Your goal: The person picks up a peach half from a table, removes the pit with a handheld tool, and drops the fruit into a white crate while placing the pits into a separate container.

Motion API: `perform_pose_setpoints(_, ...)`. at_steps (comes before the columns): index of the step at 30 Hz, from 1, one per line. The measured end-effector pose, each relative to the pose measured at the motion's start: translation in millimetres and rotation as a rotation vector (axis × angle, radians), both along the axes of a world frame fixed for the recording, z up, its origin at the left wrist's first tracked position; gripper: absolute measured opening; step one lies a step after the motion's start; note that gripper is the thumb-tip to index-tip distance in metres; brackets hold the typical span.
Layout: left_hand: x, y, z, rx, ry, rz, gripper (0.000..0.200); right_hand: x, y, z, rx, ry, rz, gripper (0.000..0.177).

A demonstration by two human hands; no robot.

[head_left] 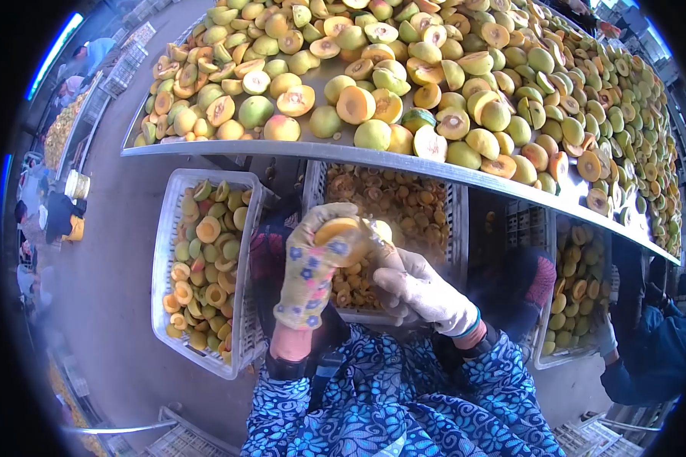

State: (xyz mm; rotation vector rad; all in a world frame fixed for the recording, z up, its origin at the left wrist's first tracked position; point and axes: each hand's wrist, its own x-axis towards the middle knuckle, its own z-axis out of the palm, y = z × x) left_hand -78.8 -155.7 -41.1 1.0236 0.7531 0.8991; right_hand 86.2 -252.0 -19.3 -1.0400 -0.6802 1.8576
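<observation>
My left hand (pixel 306 270), in a flower-printed glove, is closed around a yellow peach half (pixel 337 231) above a crate. My right hand (pixel 428 293), in a pale glove, is closed on a small hand tool (pixel 389 257) with a tan handle. The tool's tip meets the fruit; its exact shape is blurred. Below both hands, a crate (pixel 460 228) holds many brownish scooped bits and pits. Left of it stands a white crate (pixel 162 266) filled with hollowed peach halves (pixel 207 228).
A metal-edged table (pixel 297 150) heaped with cut peaches (pixel 472 68) spans the front. To the right are another crate (pixel 543 335) of peach halves and a co-worker's blue sleeve (pixel 648 354). Other people and crates line the far left, across a grey floor (pixel 118 305).
</observation>
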Motion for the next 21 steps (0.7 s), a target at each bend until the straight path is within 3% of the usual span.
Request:
perform_pose_setpoints(2, 2.0, -1.4, 0.5, 0.079, 0.103, -0.002, 0.035, 1.4, -1.0, -3.7, -0.012, 0.030, 0.021, 0.029)
perform_pose_setpoints(5, 11.1, 2.6, 6.8, 0.693, 0.454, 0.024, 0.028, 4.8, 0.3, -11.2, 0.001, 0.029, 0.027, 0.028)
perform_pose_setpoints(9, 21.5, -2.5, 9.9, 0.774, 0.557, 0.067, 0.028, 8.5, 0.5, -13.3, -0.044, 0.033, 0.017, 0.028)
perform_pose_setpoints(12, 24.1, -2.8, -0.2, 0.684, 0.673, 0.024, 0.017, 4.2, 1.0, -21.4, 0.018, -0.048, -0.088, 0.029)
perform_pose_setpoints(14, 26.2, -1.1, -12.3, -0.053, 0.446, 0.066, 0.019, 3.6, 4.3, -19.9, -0.189, 0.058, -0.260, 0.028)
perform_pose_setpoints(15, 23.5, -6.7, -15.0, -0.099, 0.128, 0.100, 0.037, 4.3, 8.7, -36.3, -0.288, 0.232, -0.328, 0.028)
perform_pose_setpoints(16, 21.1, -6.8, -18.5, -0.100, 0.136, 0.099, 0.037, 4.1, 8.6, -46.8, -0.362, 0.251, -0.367, 0.025)
perform_pose_setpoints(18, 18.1, -5.2, -22.5, -0.446, -0.320, 0.124, 0.043, 6.0, 3.7, -41.5, -0.367, 0.208, -0.108, 0.024)
perform_pose_setpoints(21, 10.4, -9.2, -16.0, -0.374, -0.358, 0.143, 0.043, 0.8, 4.4, -28.5, -0.246, 0.095, -0.153, 0.023)
